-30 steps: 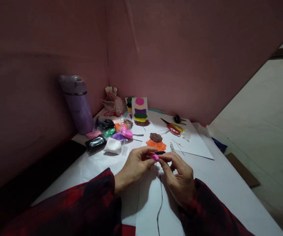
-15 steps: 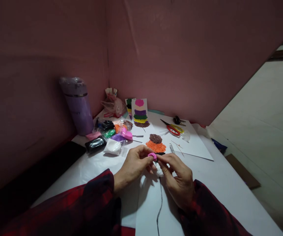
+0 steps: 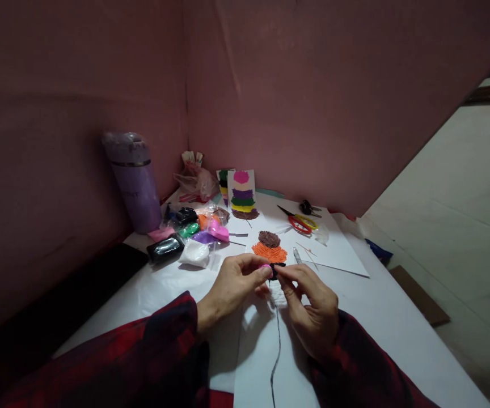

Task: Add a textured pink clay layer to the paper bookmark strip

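Note:
My left hand [image 3: 234, 283] and my right hand [image 3: 311, 309] meet over a white card [image 3: 262, 351] near the table's front. Both pinch a small lump of pink clay [image 3: 265, 266] between thumbs and fingertips. Just beyond my fingers, on the card, lies a clay picture with a brown patch [image 3: 269, 238], an orange patch [image 3: 269, 253] and a bit of black. A thin black line [image 3: 277, 345] runs down the card toward me.
Bagged clay in several colours [image 3: 194, 232] lies at the left, beside a purple flask [image 3: 132, 181]. A finished striped clay card [image 3: 243, 194] leans on the pink wall. Red and yellow scissors [image 3: 301, 221] rest on a white sheet [image 3: 338, 249]. A dark pad [image 3: 79, 294] lies far left.
My hands have shifted slightly away from me, toward the orange patch. The pink clay is more hidden between my fingertips than before.

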### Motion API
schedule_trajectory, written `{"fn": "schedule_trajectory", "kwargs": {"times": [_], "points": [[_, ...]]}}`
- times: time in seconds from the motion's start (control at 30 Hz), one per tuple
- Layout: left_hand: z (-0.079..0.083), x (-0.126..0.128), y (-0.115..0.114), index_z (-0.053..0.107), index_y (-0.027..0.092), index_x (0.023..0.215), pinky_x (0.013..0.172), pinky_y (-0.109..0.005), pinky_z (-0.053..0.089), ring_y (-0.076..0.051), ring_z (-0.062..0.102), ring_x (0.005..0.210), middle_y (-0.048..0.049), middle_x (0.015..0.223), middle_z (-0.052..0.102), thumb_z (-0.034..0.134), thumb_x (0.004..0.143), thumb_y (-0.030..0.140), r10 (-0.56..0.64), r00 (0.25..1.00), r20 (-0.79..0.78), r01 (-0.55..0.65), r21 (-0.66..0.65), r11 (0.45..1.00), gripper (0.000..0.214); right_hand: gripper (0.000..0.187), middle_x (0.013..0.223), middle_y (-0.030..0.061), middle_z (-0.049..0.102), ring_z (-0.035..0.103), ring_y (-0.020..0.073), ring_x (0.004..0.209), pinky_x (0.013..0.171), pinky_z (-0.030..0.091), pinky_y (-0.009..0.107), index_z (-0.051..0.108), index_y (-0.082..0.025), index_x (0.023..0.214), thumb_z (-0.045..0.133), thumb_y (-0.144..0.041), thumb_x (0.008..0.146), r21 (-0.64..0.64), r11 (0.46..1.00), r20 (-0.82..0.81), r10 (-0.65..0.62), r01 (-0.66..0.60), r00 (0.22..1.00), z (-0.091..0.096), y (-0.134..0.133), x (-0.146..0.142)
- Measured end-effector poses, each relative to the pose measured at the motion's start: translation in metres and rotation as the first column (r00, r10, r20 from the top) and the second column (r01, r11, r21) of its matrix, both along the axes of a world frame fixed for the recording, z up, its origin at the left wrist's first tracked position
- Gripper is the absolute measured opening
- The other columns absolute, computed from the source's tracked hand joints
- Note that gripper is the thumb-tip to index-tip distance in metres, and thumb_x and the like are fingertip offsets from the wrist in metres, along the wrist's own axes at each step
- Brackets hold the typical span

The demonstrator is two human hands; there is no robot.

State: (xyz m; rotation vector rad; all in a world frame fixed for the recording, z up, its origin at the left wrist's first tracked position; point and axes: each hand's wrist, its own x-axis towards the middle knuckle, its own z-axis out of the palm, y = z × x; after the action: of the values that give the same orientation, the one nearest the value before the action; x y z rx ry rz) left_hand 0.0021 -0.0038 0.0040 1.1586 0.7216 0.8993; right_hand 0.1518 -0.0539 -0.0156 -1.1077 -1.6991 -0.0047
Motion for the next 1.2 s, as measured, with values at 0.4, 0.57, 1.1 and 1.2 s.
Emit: {"fn": "schedule_trajectory", "kwargs": {"times": [0.4,0.57,1.1,1.2], "points": [[-0.0031,0.0023,0.0024,0.063,0.008,0.085,0.046,-0.023,0.042,-0.009,0.050,0.045,0.0019,0.056,0.056,0.068,0.071,0.034,-0.006,0.999,-0.034,0.007,0.038,0.999,0.030,0.017,0.086,0.0032,0.066,0.062,0.0149,0.075,0.060,0.049,0.025,0.067,-0.021,0.097,0.057,-0.010,0.089,-0.043,0.999,-0.028,0.023,-0.025,0.999,0.0000,0.0000,0.0002],[-0.0008,0.0019,0.0012,0.065,0.008,0.083,0.045,-0.022,0.042,-0.008,0.049,0.044,0.0014,0.056,0.056,0.067,0.070,0.030,0.009,0.998,-0.058,-0.007,0.042,0.999,0.026,0.017,0.086,0.0026,0.066,0.062,0.0142,0.076,0.062,0.049,0.025,0.067,-0.022,0.098,0.057,-0.010,0.090,-0.060,0.997,-0.031,0.045,-0.047,0.999,0.0004,-0.0004,-0.0006],[-0.0006,0.0001,-0.0003,0.063,0.009,0.089,0.046,-0.020,0.044,-0.010,0.057,0.050,-0.0003,0.062,0.061,0.067,0.071,0.023,-0.002,0.998,-0.062,0.003,0.023,1.000,0.023,0.011,0.079,0.0022,0.066,0.062,0.0138,0.069,0.060,0.049,0.025,0.068,-0.020,0.090,0.058,-0.017,0.090,-0.086,0.996,-0.006,0.013,-0.014,1.000,0.0057,-0.0011,-0.0031],[0.0004,-0.0010,-0.0006,0.059,0.011,0.093,0.043,-0.021,0.045,-0.012,0.060,0.051,-0.0006,0.067,0.062,0.069,0.071,0.029,-0.014,0.999,-0.051,0.013,-0.005,1.000,0.030,0.011,0.080,0.0022,0.067,0.062,0.0138,0.069,0.059,0.050,0.024,0.068,-0.020,0.092,0.058,-0.017,0.090,-0.088,0.996,-0.009,-0.001,0.000,1.000,0.0052,-0.0016,-0.0034]]}}
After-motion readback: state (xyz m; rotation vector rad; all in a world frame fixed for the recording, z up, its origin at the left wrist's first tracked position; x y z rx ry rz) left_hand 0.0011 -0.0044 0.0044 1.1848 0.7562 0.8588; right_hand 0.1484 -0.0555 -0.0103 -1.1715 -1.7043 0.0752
